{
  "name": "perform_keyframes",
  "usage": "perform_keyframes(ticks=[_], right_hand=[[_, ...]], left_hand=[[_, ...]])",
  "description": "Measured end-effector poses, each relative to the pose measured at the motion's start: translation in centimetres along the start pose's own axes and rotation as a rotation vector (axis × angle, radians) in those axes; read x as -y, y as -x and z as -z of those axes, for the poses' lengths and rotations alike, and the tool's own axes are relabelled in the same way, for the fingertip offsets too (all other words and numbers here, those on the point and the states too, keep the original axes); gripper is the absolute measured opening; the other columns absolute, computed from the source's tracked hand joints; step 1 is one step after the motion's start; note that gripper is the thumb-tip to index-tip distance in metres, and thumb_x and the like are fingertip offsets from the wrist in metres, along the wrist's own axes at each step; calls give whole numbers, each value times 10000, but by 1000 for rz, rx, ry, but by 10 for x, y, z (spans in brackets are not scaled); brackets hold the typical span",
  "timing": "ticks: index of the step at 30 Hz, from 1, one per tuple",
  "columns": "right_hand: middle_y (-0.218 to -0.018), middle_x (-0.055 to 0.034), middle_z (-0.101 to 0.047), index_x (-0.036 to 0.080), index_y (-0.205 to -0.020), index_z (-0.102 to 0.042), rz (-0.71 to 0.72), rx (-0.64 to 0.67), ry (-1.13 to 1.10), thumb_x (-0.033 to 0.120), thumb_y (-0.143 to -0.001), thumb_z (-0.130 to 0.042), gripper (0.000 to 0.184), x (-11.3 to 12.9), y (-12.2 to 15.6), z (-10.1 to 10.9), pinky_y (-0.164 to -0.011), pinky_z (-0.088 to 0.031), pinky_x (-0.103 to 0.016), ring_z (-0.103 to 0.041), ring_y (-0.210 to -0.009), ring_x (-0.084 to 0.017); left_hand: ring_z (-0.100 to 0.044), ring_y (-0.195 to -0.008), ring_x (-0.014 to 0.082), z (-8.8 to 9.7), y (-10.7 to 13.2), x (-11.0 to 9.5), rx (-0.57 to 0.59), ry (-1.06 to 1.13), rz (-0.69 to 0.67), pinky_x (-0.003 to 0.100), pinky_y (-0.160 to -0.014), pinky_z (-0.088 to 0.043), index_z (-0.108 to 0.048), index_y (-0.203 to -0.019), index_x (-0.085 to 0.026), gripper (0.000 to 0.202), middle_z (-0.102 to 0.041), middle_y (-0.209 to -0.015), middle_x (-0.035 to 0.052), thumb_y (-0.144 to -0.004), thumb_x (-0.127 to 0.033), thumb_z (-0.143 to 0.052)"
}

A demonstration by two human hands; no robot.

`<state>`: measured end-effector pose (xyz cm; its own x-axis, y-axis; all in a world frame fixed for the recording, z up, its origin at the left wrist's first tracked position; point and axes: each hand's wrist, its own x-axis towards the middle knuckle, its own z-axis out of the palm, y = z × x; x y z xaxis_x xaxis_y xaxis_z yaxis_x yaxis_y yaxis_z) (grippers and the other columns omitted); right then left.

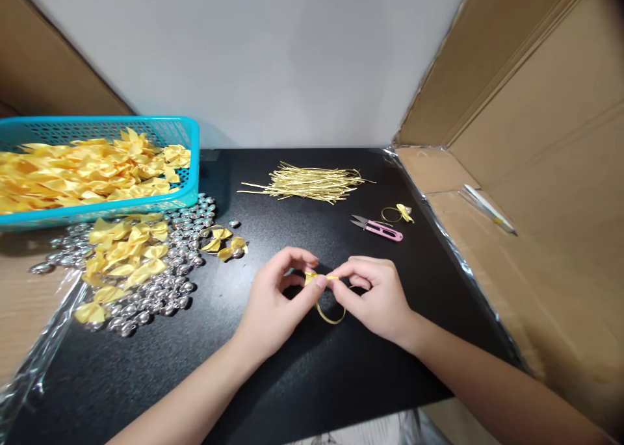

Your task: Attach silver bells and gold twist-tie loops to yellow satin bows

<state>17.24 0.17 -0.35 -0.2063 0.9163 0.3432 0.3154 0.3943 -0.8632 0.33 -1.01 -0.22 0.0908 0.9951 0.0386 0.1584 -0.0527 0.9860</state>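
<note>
Between the thumb and fingers of my left hand (pixel 283 295) a small yellow ribbon bow (pixel 310 278) is pinched. My right hand (pixel 373 292) meets it from the other side, thumb and forefinger closed on the gold cord (pixel 332 320). That cord hangs in a loop below the fingertips, just above the black tabletop. My fingers cover most of the bow and the place where cord and bow meet. Past my hands lies a bundle of cut gold cords (pixel 312 184). Pink thread snips (pixel 383 228) rest to the right with their blades apart.
A turquoise basket (pixel 188 201) of yellow bows stands at the left. Before it lie silver bell-like beads (pixel 168 299) and loose bows (pixel 131 247). Bows with cord (pixel 234 249) sit nearby. A looped bow (pixel 403 212) lies far right. A white pen-like tool (pixel 487 208) rests on cardboard.
</note>
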Motion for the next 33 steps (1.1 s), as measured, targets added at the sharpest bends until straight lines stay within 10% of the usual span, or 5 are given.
perform_keyframes(ticks=[7,19,33], right_hand=[[-494,42,-504,153,-668,-706,64,-81,21,117,-766,-637,125,0,2,-1,-413,-297,-197,-350,-429,-59],[-551,2,-622,155,-597,-686,-588,46,-636,363,-640,-799,240,-3,-2,-2,-508,-405,-225,-506,-506,-92],[-456,73,-405,142,-685,-682,-530,108,-457,346,-705,-744,214,1,-2,4,-445,-235,-220,-301,-440,-57]], left_hand=[[-654,-782,153,-3,-5,0,-20,95,117,243,-686,-538,-667,-875,-172,186,-690,-844,31,-768,-314,-723],[-675,-722,117,-1,-1,-2,91,55,30,184,-683,-513,-754,-845,-191,92,-759,-803,12,-841,-227,-669],[-600,-610,79,-1,-3,-6,107,353,196,155,-596,-479,-702,-759,-165,64,-684,-654,-20,-746,-197,-756]])
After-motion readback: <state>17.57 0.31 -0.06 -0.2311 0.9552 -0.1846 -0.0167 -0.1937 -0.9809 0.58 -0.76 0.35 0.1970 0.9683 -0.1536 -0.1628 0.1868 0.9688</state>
